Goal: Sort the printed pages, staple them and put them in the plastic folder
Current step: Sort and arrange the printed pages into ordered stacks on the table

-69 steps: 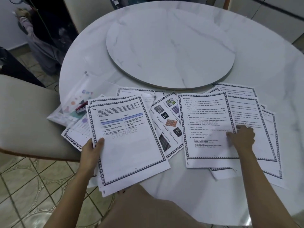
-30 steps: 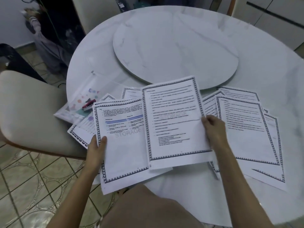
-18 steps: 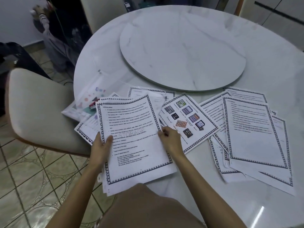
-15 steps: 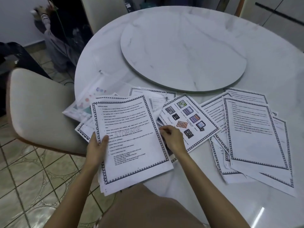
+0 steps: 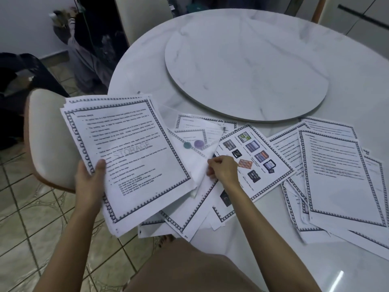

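Your left hand [image 5: 89,182] gripped the gathered stack [image 5: 130,157] left of the picture page [image 5: 259,157], thumb on top; your right hand [image 5: 224,170] pinched a sheet edge [image 5: 200,173] just beside it. Tugging could drag overhanging pages [image 5: 174,226] off the counter [image 5: 273,260].

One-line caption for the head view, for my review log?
Left hand holds a stack of printed pages while the right hand pinches a loose sheet on the marble table.

Bordered pg stack [image 5: 130,157] tilted up left; loose pgs [image 5: 341,178] spread right.
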Action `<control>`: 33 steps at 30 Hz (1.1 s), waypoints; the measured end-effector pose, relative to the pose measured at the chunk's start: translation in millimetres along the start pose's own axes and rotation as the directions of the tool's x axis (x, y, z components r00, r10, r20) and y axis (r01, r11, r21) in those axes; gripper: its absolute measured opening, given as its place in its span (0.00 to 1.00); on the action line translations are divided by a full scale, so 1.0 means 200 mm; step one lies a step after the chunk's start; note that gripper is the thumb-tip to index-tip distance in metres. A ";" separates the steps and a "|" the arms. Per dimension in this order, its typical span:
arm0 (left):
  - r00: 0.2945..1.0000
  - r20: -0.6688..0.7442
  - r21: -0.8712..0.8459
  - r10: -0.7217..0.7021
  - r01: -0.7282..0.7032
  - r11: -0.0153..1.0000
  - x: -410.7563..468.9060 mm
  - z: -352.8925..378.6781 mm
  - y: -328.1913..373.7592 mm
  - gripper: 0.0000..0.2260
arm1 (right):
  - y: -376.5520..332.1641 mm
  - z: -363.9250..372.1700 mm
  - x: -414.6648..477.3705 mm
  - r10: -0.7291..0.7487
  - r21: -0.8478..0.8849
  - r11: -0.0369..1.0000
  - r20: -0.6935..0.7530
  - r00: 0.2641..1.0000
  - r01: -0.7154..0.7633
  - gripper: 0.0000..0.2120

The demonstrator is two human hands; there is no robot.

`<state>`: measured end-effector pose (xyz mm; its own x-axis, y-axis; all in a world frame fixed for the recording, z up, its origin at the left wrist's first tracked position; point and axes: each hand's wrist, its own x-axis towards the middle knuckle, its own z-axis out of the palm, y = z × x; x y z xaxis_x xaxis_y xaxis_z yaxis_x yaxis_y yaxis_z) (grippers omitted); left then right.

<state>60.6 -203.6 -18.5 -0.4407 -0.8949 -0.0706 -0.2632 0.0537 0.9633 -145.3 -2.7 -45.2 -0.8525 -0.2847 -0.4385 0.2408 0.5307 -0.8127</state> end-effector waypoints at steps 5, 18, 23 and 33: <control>1.000 -0.009 -0.022 0.020 -0.020 1.000 0.08 -0.05 0.06 0.18 | -0.05 0.07 0.06 -0.120 -0.272 0.958 -0.104 0.987 0.088 0.10; 1.000 -0.005 -0.023 -0.025 0.025 0.999 0.36 -0.11 0.11 0.21 | 0.04 0.31 0.03 -0.437 -0.615 0.474 0.457 0.775 0.630 0.36; 0.999 -0.005 -0.075 -0.035 0.035 0.997 0.46 -0.12 0.18 0.19 | 0.00 0.40 0.07 -0.432 -0.602 0.551 0.387 0.815 0.578 0.32; 0.998 -0.032 -0.097 -0.045 0.042 0.994 0.62 -0.13 0.23 0.16 | -0.16 0.56 0.30 -0.447 -0.601 0.612 0.272 0.852 0.513 0.33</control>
<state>15.6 -323.4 23.2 -0.4008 -0.9100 -0.1060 -0.1972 -0.0273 0.9800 -151.9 -124.8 -88.6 -0.7078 -0.6970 -0.1152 -0.5690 0.6591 -0.4918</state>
